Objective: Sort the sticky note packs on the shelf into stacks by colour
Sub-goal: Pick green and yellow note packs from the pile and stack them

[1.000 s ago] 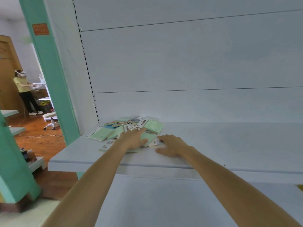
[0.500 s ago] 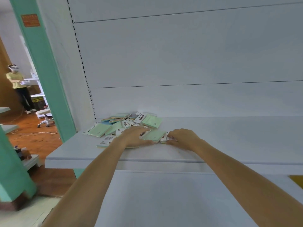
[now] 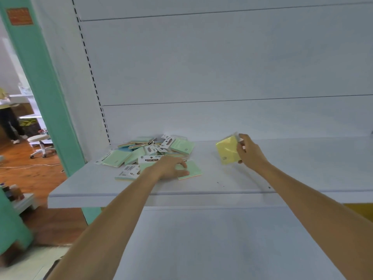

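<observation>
Head view, the only one. Right hand pinches a yellow sticky note pack by its right edge, lifted off the shelf and well apart from the jumbled pile of packs at the left end. Left hand lies with its fingers flat on a green pack at the front of that pile, gripping nothing. No sorted stack is visible yet.

Risks, my judgement:
- The yellow pack is held by one edge in a glossy wrapper, so it could slip or swing before it is set down.
- The pile overlaps heavily. Drawing the green pack out from under my palm may drag its neighbours forward, and the front packs lie near the shelf lip, so one could go over.
- Pale green and pale blue packs look close in this light, and the green one shows a pinkish lower edge, so mis-sorting is plausible.

Writing: one white header card reads "STICKY NOTE". The smaller print and barcodes on the other cards are illegible. An orange sign on the teal pillar is too blurred to read.
</observation>
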Demonstrator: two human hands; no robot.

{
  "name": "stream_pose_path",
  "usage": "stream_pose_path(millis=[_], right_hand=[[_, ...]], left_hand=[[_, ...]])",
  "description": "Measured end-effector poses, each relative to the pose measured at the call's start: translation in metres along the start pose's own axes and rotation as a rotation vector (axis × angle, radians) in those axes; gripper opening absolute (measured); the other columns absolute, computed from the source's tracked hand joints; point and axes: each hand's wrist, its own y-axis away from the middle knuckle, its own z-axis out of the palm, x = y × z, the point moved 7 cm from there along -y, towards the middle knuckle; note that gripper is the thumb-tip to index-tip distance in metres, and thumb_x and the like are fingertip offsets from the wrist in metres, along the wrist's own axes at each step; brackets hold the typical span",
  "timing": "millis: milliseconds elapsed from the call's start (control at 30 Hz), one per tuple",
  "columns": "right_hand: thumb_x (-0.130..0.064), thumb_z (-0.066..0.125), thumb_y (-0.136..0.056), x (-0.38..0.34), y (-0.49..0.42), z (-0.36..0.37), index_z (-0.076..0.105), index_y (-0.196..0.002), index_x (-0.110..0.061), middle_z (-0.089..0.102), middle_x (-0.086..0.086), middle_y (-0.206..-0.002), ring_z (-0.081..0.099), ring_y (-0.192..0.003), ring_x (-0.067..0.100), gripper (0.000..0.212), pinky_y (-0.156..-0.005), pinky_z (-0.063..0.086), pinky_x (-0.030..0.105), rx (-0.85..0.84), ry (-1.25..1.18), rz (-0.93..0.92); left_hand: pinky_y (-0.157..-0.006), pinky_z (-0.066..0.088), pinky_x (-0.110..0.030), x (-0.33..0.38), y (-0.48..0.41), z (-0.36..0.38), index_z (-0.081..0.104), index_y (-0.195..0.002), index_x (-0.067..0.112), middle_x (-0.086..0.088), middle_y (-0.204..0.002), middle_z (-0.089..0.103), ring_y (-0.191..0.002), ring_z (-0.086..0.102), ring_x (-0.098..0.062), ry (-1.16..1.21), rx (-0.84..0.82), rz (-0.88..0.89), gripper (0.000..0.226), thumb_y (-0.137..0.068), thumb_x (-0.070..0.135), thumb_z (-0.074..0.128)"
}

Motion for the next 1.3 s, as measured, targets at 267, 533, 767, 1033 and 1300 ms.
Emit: stream_pose_path(millis=[267,533,767,1033,1300], right_hand=[[-0.002,0.036,-0.09,0.008,0.014,0.016,0.038,-0.135,-0.023,0.05,0.01,-0.127,0.054,-0.09,0.024,0.05,-0.063,0.047,0.026,-0.066,-0.055,0.04],[-0.01,0.047,-0.089,0.036,0.026,0.005,0.051,-0.129,-0.013,0.052,0.013,-0.133,0.05,-0.12,0.026,0.04,-0.1,0.038,0.032,-0.017,0.011,0.219],[-0.003,0.048,-0.086,0.055,0.024,-0.027,0.049,-0.129,-0.021,0.049,0.014,-0.13,0.053,-0.101,0.027,0.047,-0.081,0.041,0.029,-0.019,0.03,0.157],[-0.001,0.046,-0.088,0.095,0.016,-0.103,0.05,-0.129,-0.021,0.043,0.005,-0.137,0.055,-0.093,0.024,0.046,-0.081,0.043,0.029,0.022,-0.065,0.072],[0.001,0.047,-0.088,0.168,0.008,-0.191,0.051,-0.128,-0.026,0.055,-0.001,-0.115,0.056,-0.082,0.024,0.049,-0.095,0.047,0.047,0.049,-0.324,0.117]], left_hand=[[-0.105,0.034,-0.038,0.002,-0.001,0.003,0.039,-0.137,0.029,-0.003,-0.146,0.041,-0.135,0.035,-0.028,-0.184,0.044,-0.165,0.066,-0.081,0.064,0.047],[-0.112,0.025,-0.031,0.027,-0.011,0.02,0.04,-0.138,0.02,-0.002,-0.149,0.039,-0.137,0.035,-0.022,-0.041,-0.064,0.05,0.055,-0.09,0.046,0.048],[-0.091,0.042,-0.027,0.042,-0.017,0.01,0.048,-0.131,0.021,-0.01,-0.126,0.053,-0.109,0.053,-0.023,0.432,0.019,-0.02,0.064,-0.074,0.008,0.073],[-0.061,0.045,-0.01,0.111,-0.033,0.027,0.048,-0.13,0.013,-0.009,-0.116,0.046,-0.095,0.048,-0.02,0.747,0.165,0.011,0.067,-0.072,-0.017,0.062],[-0.07,0.043,-0.017,0.205,-0.068,0.047,0.045,-0.131,0.027,0.004,-0.132,0.041,-0.08,0.053,-0.018,0.888,0.419,0.088,0.067,-0.077,-0.009,0.059]])
